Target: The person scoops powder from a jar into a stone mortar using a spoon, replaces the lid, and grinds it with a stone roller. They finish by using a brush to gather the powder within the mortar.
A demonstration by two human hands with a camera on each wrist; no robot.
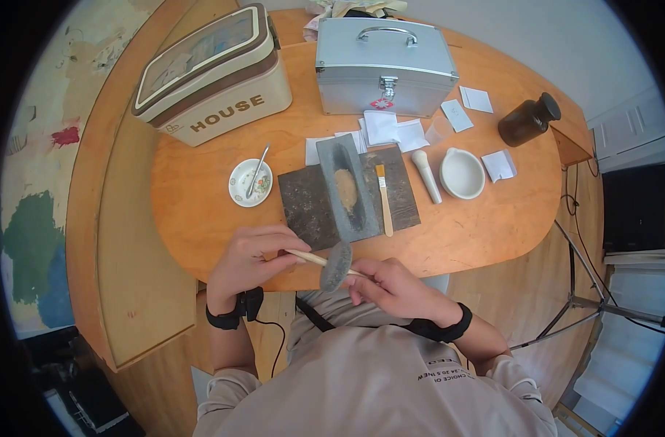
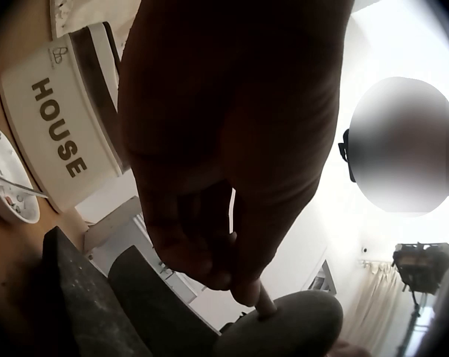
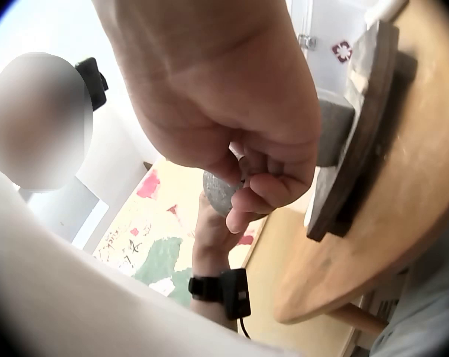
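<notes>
A round grey stone wheel [image 1: 337, 267] on a wooden rod [image 1: 308, 257] is held up at the table's front edge. My left hand [image 1: 256, 258] pinches the rod's left end between thumb and fingers; my right hand [image 1: 390, 285] grips its right end. In the left wrist view the wheel [image 2: 291, 327] hangs just beyond the left fingertips. Beyond the hands, a long grey stone trough [image 1: 332, 156] with brown powder [image 1: 345, 191] in it stands on a dark board [image 1: 303, 204]. A flat brush [image 1: 385, 200] lies on the board, right of the trough.
A small dish [image 1: 234, 191] with a spoon stands left. A white mortar [image 1: 462, 175], a pestle [image 1: 426, 176] and a brown bottle [image 1: 525, 122] stand or lie right. Behind are a HOUSE box [image 1: 227, 109], a silver case [image 1: 387, 69] and white papers [image 1: 380, 127].
</notes>
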